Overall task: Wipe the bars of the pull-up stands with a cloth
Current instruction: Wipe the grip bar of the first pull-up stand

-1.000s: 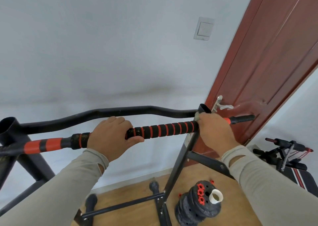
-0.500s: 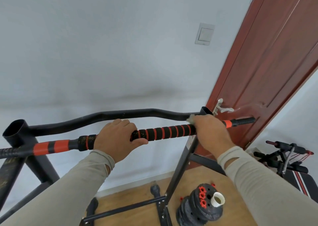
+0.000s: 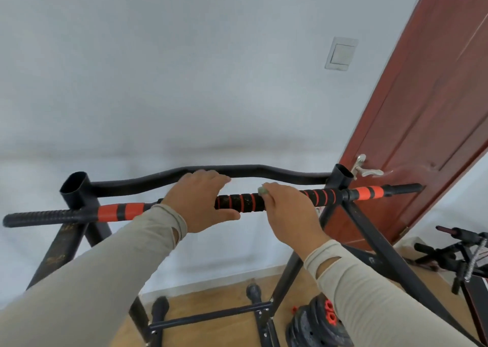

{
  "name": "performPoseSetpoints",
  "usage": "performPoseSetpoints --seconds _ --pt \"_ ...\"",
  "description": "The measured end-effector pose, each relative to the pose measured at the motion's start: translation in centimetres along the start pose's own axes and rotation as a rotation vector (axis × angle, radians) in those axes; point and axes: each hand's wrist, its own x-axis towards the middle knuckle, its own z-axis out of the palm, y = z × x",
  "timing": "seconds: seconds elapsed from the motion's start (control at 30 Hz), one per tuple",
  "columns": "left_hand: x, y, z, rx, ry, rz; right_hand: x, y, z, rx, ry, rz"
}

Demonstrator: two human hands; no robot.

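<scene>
bar (image 3: 239, 201): ribbed black-and-red foam, matt, scuffed
frame (image 3: 377, 243): black painted metal, dull
door (image 3: 433, 124): red-brown wood, slight sheen
floor (image 3: 211, 304): smooth wood
sleeves (image 3: 369, 293): beige knit cloth

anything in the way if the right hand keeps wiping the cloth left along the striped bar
Yes. The left hand grips the same bar just left of the right hand and its cloth. Only a short stretch of bare striped grip lies between them, so the left hand would probably have to shift first.
</scene>
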Motion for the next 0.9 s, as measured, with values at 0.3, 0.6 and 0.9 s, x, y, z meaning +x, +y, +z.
performPoseSetpoints --seconds 0.3,0.6,0.9 --pt "-6.8 -8.7 -1.5 -0.273 -0.060 -0.228 -0.4 -0.5 1.5 0.015 0.136 0.026" --pt "-6.9 -9.0 -0.5 -0.256 0.034 -0.218 -1.2 -15.8 6.5 0.194 0.218 -0.267" --pt "-7.0 -9.3 -0.5 -0.229 0.049 -0.210 0.8 -2.3 -1.6 -0.428 -0.056 -0.059"
